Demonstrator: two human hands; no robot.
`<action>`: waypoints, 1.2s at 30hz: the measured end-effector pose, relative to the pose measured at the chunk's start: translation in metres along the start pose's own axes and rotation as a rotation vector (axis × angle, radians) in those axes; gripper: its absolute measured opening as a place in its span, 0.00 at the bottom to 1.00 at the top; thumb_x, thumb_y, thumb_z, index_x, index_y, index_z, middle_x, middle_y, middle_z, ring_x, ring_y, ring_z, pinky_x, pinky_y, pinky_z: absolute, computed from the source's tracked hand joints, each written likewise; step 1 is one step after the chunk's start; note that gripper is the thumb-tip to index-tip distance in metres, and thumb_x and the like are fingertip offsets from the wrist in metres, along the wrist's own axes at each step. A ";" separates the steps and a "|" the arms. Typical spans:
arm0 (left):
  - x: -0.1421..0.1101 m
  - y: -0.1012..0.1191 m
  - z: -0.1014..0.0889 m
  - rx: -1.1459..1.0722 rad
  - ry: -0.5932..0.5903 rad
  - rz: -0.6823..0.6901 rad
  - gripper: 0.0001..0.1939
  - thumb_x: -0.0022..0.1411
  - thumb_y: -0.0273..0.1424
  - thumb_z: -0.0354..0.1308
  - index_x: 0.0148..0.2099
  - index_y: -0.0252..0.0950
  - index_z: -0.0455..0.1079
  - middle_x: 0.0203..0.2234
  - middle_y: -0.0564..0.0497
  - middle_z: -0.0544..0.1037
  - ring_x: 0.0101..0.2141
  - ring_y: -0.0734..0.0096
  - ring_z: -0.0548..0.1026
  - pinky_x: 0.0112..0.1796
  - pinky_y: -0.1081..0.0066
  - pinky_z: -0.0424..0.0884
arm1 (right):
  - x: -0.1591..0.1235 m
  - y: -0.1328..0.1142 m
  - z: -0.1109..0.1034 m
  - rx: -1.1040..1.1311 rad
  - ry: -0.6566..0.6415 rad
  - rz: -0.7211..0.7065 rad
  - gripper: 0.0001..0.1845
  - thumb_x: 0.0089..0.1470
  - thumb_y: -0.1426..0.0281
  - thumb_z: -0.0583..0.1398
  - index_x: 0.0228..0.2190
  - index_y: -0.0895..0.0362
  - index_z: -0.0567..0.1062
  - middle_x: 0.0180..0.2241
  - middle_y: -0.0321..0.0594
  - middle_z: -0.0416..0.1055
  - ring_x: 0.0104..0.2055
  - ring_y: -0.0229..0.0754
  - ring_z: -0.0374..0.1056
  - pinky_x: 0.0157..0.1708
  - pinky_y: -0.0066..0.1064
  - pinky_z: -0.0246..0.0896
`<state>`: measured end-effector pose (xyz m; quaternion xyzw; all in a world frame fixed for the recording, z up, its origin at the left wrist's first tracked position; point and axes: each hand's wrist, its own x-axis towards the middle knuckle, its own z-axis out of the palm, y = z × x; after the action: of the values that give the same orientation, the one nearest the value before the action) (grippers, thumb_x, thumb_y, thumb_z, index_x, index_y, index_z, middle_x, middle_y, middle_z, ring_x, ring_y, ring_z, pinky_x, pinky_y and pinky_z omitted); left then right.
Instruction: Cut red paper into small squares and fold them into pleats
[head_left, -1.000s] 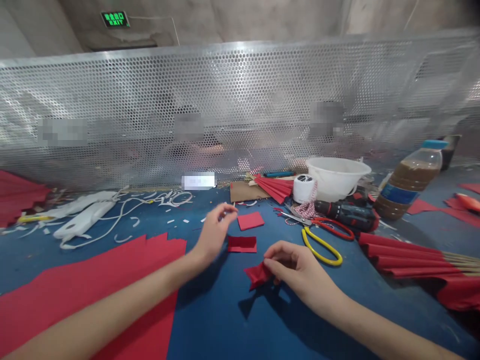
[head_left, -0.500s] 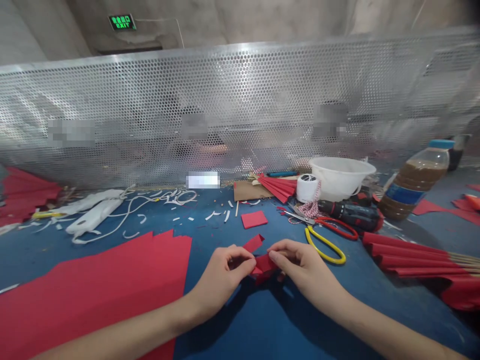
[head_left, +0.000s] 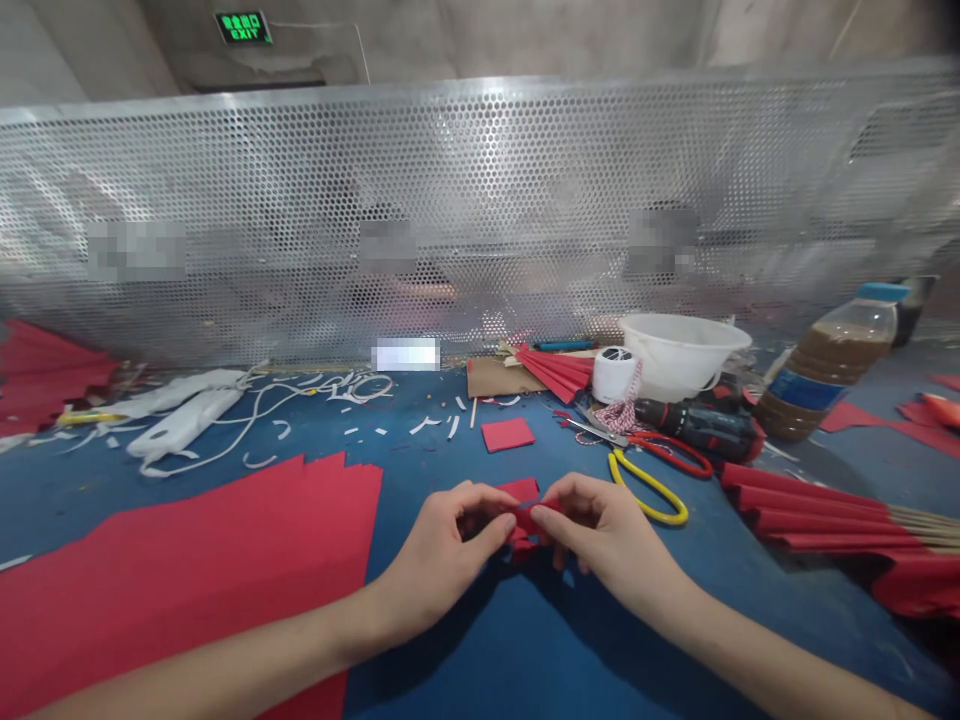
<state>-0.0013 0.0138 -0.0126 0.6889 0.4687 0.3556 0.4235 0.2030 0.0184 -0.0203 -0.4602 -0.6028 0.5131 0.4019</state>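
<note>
A small folded piece of red paper point(head_left: 523, 545) is held between my two hands, a little above the blue table. My left hand point(head_left: 457, 545) pinches its left side between thumb and fingers. On the other side, my right hand point(head_left: 592, 525) grips it the same way, with the fingertips of both hands close together. Part of the paper is hidden behind my fingers. Just beyond my hands lies a flat red paper square point(head_left: 508, 435). Large red sheets point(head_left: 225, 560) are spread out to the left, partly under my left forearm.
Scissors point(head_left: 649, 485) with red and yellow handles lie right of my hands, near a drill point(head_left: 701, 428), string spool point(head_left: 615, 375), white bowl point(head_left: 684, 345) and tilted bottle point(head_left: 829, 370). Pleated red paper point(head_left: 817, 515) is at right. A white power strip point(head_left: 184, 425) lies left, before a perforated metal screen point(head_left: 487, 200).
Both hands have shifted slightly, with the fingertips nearer each other. The red paper's upper flap has turned and sits lower, more level behind my fingers.
</note>
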 end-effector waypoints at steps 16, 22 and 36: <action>-0.003 0.005 -0.006 -0.015 0.006 0.019 0.11 0.62 0.36 0.61 0.46 0.39 0.78 0.34 0.50 0.79 0.32 0.69 0.69 0.33 0.71 0.62 | 0.003 0.004 -0.003 0.041 -0.030 -0.032 0.19 0.61 0.54 0.59 0.38 0.58 0.74 0.23 0.34 0.73 0.23 0.37 0.72 0.19 0.23 0.60; 0.000 0.003 -0.005 -0.040 0.028 0.000 0.10 0.61 0.28 0.59 0.44 0.39 0.78 0.35 0.51 0.80 0.32 0.69 0.70 0.34 0.71 0.63 | -0.003 -0.003 -0.001 0.003 -0.043 -0.030 0.16 0.58 0.57 0.63 0.38 0.58 0.74 0.31 0.39 0.78 0.26 0.38 0.73 0.21 0.25 0.59; 0.004 0.001 -0.004 -0.049 0.080 -0.020 0.12 0.66 0.36 0.58 0.46 0.39 0.80 0.39 0.49 0.83 0.37 0.64 0.76 0.40 0.68 0.70 | -0.002 0.000 -0.002 0.020 -0.042 -0.017 0.16 0.60 0.57 0.61 0.37 0.57 0.74 0.26 0.36 0.76 0.27 0.41 0.74 0.23 0.26 0.61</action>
<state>-0.0036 0.0190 -0.0098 0.6588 0.4836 0.3898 0.4245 0.2051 0.0174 -0.0197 -0.4402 -0.6098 0.5252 0.3982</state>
